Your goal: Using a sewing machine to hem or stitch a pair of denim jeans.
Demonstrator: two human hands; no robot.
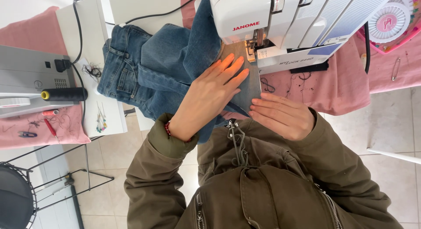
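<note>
Blue denim jeans [144,66] lie bunched on the table, one leg running under the white sewing machine [280,23]. My left hand [210,91] rests flat on the denim with fingers spread, fingertips close to the presser foot [252,47]. My right hand [280,115] lies at the near edge of the fabric strip [252,86], fingers together and pointing left, pressing the denim's edge. Both arms wear olive jacket sleeves; a red bead bracelet sits on the left wrist.
A pink cloth [337,86] covers the table. A second grey machine [26,80] with a black thread spool [66,94] stands at left. A round pin box [388,20] sits at top right, a safety pin [395,69] beside it. A black wire rack [48,180] stands below left.
</note>
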